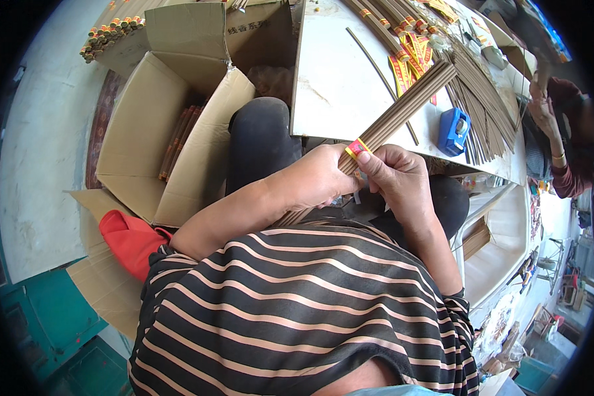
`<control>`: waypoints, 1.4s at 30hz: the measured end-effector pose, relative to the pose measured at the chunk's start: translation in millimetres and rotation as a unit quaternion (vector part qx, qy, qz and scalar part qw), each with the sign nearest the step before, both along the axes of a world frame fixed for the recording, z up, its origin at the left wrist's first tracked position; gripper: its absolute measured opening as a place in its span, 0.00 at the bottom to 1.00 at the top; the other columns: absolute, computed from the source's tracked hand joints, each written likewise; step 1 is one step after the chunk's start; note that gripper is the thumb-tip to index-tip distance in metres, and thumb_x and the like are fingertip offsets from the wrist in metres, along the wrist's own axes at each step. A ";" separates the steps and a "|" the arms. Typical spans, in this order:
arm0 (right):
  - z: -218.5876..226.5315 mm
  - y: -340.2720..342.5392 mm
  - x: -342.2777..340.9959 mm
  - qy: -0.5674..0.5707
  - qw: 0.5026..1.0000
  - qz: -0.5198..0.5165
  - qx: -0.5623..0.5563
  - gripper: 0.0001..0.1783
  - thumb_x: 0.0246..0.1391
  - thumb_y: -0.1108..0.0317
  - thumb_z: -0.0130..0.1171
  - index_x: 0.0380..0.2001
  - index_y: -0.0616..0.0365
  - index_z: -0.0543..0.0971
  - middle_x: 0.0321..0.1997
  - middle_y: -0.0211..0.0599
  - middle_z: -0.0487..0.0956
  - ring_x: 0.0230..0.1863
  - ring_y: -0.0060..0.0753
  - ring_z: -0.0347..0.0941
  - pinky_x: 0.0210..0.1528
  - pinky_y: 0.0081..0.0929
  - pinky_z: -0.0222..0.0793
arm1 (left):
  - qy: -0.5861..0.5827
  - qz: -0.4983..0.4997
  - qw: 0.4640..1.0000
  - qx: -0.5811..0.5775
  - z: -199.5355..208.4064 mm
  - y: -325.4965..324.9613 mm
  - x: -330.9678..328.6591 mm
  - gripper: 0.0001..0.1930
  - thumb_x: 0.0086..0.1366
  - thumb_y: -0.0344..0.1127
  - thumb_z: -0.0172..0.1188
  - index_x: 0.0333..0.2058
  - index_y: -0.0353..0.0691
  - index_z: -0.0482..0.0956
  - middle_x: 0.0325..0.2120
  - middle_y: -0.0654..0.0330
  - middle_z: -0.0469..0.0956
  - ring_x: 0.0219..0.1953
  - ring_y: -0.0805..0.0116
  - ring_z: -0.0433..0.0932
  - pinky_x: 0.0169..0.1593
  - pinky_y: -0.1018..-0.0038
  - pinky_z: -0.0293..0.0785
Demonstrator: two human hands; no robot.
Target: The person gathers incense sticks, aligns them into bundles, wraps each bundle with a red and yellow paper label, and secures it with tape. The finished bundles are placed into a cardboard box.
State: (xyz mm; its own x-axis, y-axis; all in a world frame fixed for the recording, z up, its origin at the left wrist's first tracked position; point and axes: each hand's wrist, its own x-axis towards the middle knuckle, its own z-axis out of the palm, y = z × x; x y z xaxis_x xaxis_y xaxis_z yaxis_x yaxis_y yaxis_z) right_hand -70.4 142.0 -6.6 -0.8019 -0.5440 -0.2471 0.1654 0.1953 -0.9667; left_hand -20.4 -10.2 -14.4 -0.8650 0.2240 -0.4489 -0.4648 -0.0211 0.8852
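A bundle of brown incense sticks (409,99) slants up and to the right in front of my lap. My left hand (320,173) is closed round its lower part, and the lower end comes out behind my left forearm. Round the bundle sits a red and yellow paper label (358,148). The thumb of my right hand (400,177) presses on that label, its fingers curled against the bundle; some fingertips are hidden. Beyond the bundle, a blue tape dispenser (450,134) stands at the table's near edge, beside loose incense sticks (485,109).
The white table (323,86) also holds loose red and yellow labels (402,74) and labelled bundles (384,30). At left, an open cardboard box (129,132) contains several bundles (178,145). A white tub (501,257) stands at right. Another person's hand (543,115) shows at far right.
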 end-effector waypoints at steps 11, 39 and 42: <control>12.9 10.2 5.7 0.009 1.000 0.016 0.024 0.16 0.53 0.61 0.59 0.20 0.63 0.76 0.16 0.24 0.70 0.18 0.12 0.62 0.19 0.13 0.59 | 0.100 -0.002 0.994 -0.052 1.7 8.9 13.6 0.16 0.59 0.35 0.58 0.43 0.36 0.66 0.24 0.64 0.70 0.20 0.83 0.64 0.23 0.85 0.61; 19.7 20.4 6.3 -0.050 0.998 0.036 0.007 0.15 0.52 0.61 0.60 0.19 0.61 0.76 0.13 0.25 0.68 0.15 0.13 0.61 0.16 0.12 0.55 | 0.091 -0.056 0.991 0.078 -2.9 5.1 17.2 0.27 0.68 0.56 0.27 0.38 0.38 0.66 0.13 0.68 0.63 0.13 0.84 0.61 0.17 0.89 0.59; 21.8 20.2 5.1 -0.056 0.997 0.041 0.015 0.15 0.52 0.61 0.60 0.19 0.61 0.76 0.13 0.25 0.68 0.16 0.13 0.61 0.16 0.12 0.55 | 0.084 -0.050 0.992 0.079 -3.1 5.4 17.8 0.27 0.68 0.56 0.27 0.38 0.38 0.66 0.13 0.68 0.63 0.13 0.84 0.60 0.17 0.89 0.59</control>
State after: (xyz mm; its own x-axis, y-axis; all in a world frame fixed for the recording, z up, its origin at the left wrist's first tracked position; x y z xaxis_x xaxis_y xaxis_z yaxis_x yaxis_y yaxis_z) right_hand -65.3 162.1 15.2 -0.7208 -0.5983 -0.3500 0.2544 0.2414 -0.9365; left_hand -2.6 -4.8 -17.5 -0.8948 0.3677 -0.2533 -0.3181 -0.1269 0.9395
